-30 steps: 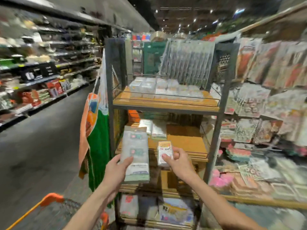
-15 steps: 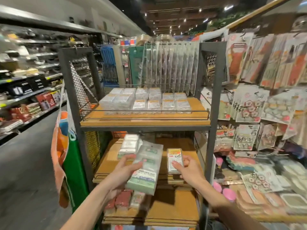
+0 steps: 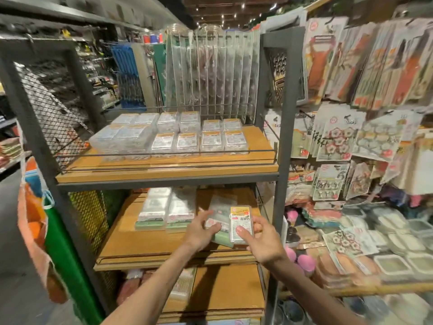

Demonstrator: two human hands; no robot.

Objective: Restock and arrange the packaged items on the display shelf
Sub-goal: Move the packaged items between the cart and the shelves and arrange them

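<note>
1. Wooden middle shelf [image 3: 145, 245] lies under your hands; stocked packs [image 3: 164, 209] sit left of your fingers [image 3: 212, 228].
2. Your left hand [image 3: 199, 233] grips a green-edged packet [image 3: 219, 215]; your right hand [image 3: 264, 245] pinches a small orange-topped pack [image 3: 241, 221] beside it.

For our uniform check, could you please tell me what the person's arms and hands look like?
The left forearm and right forearm are bare to the frame edge, with no sleeve in view. The left hand and right hand are ungloved; no watch, bracelet or ring shows on wrists or fingers.
</note>
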